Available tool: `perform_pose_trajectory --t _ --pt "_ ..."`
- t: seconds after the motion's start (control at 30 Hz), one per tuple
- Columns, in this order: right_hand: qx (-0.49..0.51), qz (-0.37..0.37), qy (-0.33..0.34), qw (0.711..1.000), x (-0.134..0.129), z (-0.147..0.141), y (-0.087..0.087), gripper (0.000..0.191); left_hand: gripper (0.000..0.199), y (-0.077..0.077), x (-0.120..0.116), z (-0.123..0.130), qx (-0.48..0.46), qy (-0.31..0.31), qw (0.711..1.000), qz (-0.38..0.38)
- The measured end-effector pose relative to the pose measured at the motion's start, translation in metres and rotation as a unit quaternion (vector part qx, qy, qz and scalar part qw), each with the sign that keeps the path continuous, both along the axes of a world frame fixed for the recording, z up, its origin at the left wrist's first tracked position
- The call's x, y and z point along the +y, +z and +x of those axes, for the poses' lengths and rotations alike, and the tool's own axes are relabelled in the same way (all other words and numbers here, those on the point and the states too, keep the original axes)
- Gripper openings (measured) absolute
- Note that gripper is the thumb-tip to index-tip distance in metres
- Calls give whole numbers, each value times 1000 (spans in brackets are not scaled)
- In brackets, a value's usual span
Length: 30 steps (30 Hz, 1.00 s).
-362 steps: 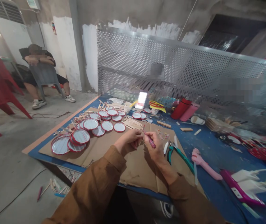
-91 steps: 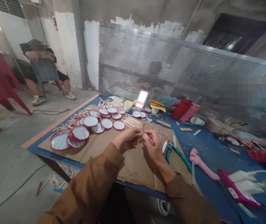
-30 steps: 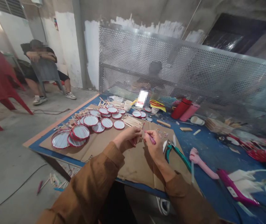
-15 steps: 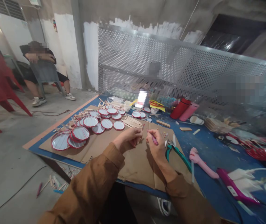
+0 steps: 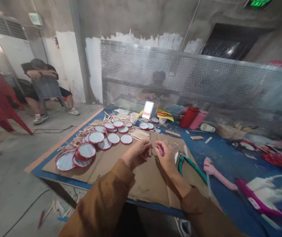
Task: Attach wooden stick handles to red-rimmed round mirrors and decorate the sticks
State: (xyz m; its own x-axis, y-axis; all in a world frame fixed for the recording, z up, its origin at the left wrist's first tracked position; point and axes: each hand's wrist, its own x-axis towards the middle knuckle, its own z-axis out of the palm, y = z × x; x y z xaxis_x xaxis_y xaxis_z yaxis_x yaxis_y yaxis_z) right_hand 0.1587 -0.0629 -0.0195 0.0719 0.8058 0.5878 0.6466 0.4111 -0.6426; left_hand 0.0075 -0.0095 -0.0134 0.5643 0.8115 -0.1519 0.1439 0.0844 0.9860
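Above the cardboard sheet [image 5: 146,187] my left hand [image 5: 136,152] is closed on a thin wooden stick [image 5: 150,150], held roughly upright at the fingertips. My right hand [image 5: 167,161] wraps round a purple pen-like tool [image 5: 161,151]; its working tip cannot be made out. A small gap separates the two hands. Left of them, several round white discs with red rims [image 5: 86,150] lie in overlapping piles, some with wooden sticks. A bundle of loose wooden sticks [image 5: 139,134] rests just beyond my left hand. Pliers with green handles [image 5: 195,168] lie right of my right hand.
A pink glue gun [image 5: 220,176] and a purple power strip [image 5: 257,200] are at the right. Red [image 5: 189,117] and pink [image 5: 198,120] bottles stand before the perforated metal panel [image 5: 136,75]. A lit phone [image 5: 147,110] leans nearby. One person [image 5: 41,72] sits at the left.
The view has tilted upward, so the table sits lower in the picture. Both hands keep their holds; the stick has shifted slightly between the left fingers and now reaches below them.
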Motion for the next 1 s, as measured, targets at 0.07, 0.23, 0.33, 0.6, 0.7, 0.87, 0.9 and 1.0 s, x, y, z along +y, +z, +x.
perform_pose_trajectory --t 0.07,0.23,0.33,0.6,0.7,0.87,0.9,1.0 --pt "-28 -15 4 1000 -2 -2 1 23 25 0 1 0 -10 15 1000 -6" --pt "-82 -56 16 995 -6 -4 -1 23 28 -1 0 -2 -38 16 999 -16" --pt "-104 -59 14 993 -6 -5 -3 23 26 -2 0 -4 -55 25 998 -6" --pt "-115 -82 8 990 -10 -10 0 21 39 -4 2 -5 -43 14 999 4" --pt "-91 -84 14 992 -10 -10 1 21 40 -3 2 -5 -32 11 999 4" --pt "-56 -84 22 995 -7 -9 -2 20 36 2 1 -4 -13 12 1000 3" --pt "-53 -87 18 995 -6 -8 -2 20 36 3 0 -4 -10 13 1000 1" --pt "-46 -90 8 995 -3 -7 -4 21 33 3 -1 -2 -15 13 1000 0"
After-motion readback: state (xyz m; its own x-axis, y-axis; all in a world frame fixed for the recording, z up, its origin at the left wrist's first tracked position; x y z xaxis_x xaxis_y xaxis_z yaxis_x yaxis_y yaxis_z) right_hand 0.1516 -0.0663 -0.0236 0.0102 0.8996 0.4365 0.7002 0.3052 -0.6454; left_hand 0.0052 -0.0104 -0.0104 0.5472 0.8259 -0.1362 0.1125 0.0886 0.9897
